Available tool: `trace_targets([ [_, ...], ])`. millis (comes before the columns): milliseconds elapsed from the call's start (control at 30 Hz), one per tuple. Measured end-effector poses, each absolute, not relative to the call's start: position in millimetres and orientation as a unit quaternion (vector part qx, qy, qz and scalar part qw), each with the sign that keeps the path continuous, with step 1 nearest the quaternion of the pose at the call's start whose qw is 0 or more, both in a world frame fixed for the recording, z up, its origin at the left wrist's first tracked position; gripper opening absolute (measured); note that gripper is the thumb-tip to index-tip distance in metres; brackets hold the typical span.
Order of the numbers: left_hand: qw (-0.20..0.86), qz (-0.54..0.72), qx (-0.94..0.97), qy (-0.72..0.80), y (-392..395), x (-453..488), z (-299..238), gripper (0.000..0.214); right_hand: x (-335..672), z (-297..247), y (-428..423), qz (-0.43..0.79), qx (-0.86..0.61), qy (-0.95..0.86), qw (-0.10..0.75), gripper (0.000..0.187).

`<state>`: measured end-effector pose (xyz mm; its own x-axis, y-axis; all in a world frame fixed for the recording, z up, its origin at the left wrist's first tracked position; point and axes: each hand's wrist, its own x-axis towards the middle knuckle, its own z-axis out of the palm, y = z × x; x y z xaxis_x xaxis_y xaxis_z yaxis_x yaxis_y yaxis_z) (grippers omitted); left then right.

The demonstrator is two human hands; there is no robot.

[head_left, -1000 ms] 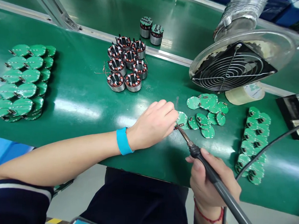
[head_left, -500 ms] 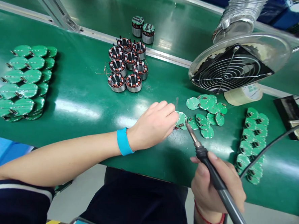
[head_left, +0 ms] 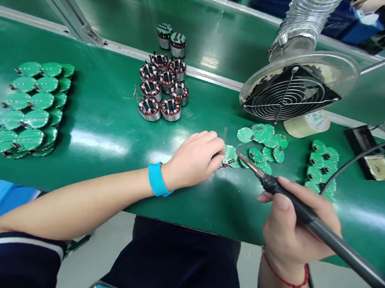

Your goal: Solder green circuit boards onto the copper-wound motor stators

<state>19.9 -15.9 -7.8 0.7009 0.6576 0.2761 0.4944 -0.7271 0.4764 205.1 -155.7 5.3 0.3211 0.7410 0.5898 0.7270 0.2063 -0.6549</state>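
My left hand (head_left: 194, 159) rests on the green bench with its fingers curled, pinching the edge of a small round green circuit board (head_left: 230, 156). A blue wristband (head_left: 156, 179) sits on that wrist. My right hand (head_left: 296, 228) is closed round the dark handle of a soldering iron (head_left: 308, 218). The iron's metal tip (head_left: 242, 158) lies at the right edge of the held board. A loose pile of similar round boards (head_left: 264, 144) sits just beyond the tip.
Rows of green round boards (head_left: 28, 108) lie at the far left, more (head_left: 323, 167) at the right. Wound motor stators (head_left: 161, 90) cluster at centre back. A fume extractor grille (head_left: 292, 91) with its hose hangs at upper right, a tape roll (head_left: 307, 123) beneath it.
My right hand has drawn back to the right and lowered the iron's angle, the tip shifting from the board's lower left edge to its right edge. My left hand has stayed put.
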Motion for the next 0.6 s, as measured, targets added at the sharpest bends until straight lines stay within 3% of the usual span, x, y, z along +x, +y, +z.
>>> trace_targets([
  [167,0.153,0.201,0.909,0.333,-21,25,-8,0.022,211,15,-135,0.026,-0.580,-0.604,0.546,0.019],
  [600,0.128,0.219,0.912,0.322,-21,28,-13,0.023,210,27,-128,0.080,-0.626,-0.622,0.464,0.012],
])
